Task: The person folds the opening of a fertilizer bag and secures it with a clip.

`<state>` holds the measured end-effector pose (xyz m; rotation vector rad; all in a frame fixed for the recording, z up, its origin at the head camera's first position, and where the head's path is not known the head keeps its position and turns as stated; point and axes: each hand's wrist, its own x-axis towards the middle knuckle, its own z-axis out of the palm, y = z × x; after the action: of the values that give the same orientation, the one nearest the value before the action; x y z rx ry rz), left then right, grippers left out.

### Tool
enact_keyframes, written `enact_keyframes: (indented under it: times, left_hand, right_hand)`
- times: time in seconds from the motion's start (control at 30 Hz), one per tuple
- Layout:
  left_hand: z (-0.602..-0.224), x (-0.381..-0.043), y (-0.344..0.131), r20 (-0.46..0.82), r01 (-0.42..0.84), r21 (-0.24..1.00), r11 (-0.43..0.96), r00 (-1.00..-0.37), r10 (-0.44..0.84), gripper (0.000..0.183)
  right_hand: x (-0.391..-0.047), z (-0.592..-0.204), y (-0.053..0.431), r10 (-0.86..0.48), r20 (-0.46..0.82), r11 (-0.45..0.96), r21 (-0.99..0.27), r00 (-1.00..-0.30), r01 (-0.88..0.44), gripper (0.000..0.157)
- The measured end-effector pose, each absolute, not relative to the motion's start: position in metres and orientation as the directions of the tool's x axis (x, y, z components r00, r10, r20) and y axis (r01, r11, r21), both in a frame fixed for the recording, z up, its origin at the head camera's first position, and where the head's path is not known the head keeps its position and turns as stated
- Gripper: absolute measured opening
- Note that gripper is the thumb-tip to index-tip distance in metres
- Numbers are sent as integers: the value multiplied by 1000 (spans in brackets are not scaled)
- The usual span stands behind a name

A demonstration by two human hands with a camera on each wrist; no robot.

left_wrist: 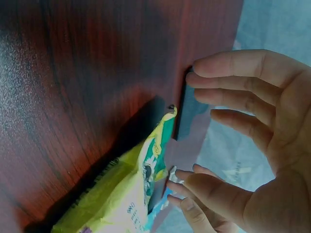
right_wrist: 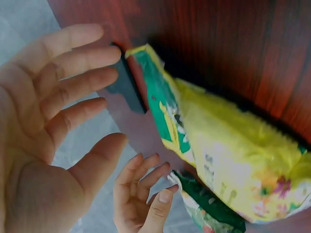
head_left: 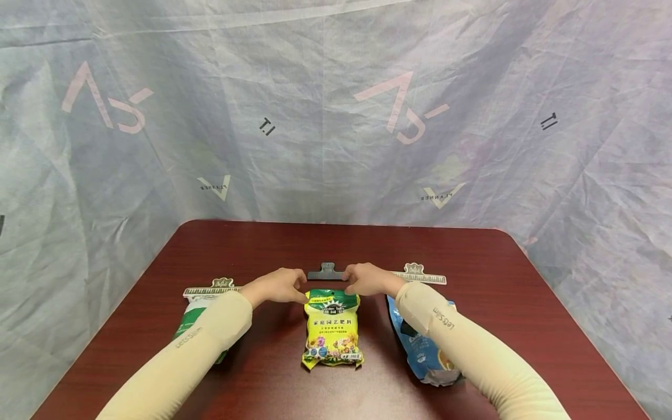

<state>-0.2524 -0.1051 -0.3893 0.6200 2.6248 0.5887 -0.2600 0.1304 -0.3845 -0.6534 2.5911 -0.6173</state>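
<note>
A yellow and green bag of plant fertilizer (head_left: 333,329) lies flat in the middle of the table, its green top edge pointing away from me. My left hand (head_left: 278,284) hovers by the bag's upper left corner, fingers spread and slightly bent, holding nothing. Opposite it, my right hand (head_left: 369,280) is near the upper right corner with thumb and fingers apart. Both wrist views show gaps between the fingers and the bag. Just behind the bag lies a dark grey wide clip (head_left: 326,272), which the fingertips partly overlap in the wrist views.
At the left, a green and white bag (head_left: 192,315) has a silver ruler-marked clip (head_left: 202,291) on its top, partly behind my sleeve. A blue bag (head_left: 422,353) lies at the right under my forearm, with a similar clip (head_left: 427,278) at its top. Grey cloth surrounds the table (head_left: 252,245).
</note>
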Motion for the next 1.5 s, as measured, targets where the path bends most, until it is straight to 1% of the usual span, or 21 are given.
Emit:
enact_keyframes:
  times: [0.17, 0.47, 0.63, 0.73, 0.83, 0.97, 1.1, 1.3, 1.5]
  left_hand:
    - [-401, -260, -101, -302, 319, 443, 838, -827, 475, 60]
    - [-409, -268, -93, -375, 248, 445, 860, -821, 431, 58]
    - [-408, -271, -89, -404, 210, 450, 868, -819, 408, 56]
    - [-410, -272, -89, -415, 196, 463, 864, -814, 407, 53]
    - [-412, -274, -88, -419, 189, 480, 857, -809, 413, 46]
    - [-414, -276, -88, -424, 179, 505, 844, -800, 424, 38]
    - [-416, -277, -88, -425, 166, 527, 833, -798, 427, 36]
    - [-421, -278, -88, -421, 138, 563, 815, -801, 427, 26]
    - [-425, -279, -87, -412, 124, 578, 806, -809, 420, 17]
  right_hand:
    - [-264, -392, 133, -476, -292, 832, -456, -829, -316, 36]
    - [-274, -405, 132, -443, -329, 861, -415, -834, -294, 38]
    - [-277, -407, 131, -442, -350, 863, -417, -826, -285, 37]
    - [-278, -406, 129, -436, -358, 867, -412, -826, -279, 36]
    - [-278, -406, 127, -424, -374, 872, -414, -825, -260, 35]
    - [-278, -408, 124, -414, -398, 870, -438, -818, -227, 34]
    - [-280, -410, 122, -409, -403, 863, -462, -819, -205, 29]
    - [-283, -415, 123, -398, -401, 863, -469, -825, -188, 22]
    - [-287, -417, 124, -391, -408, 850, -504, -825, -154, 17]
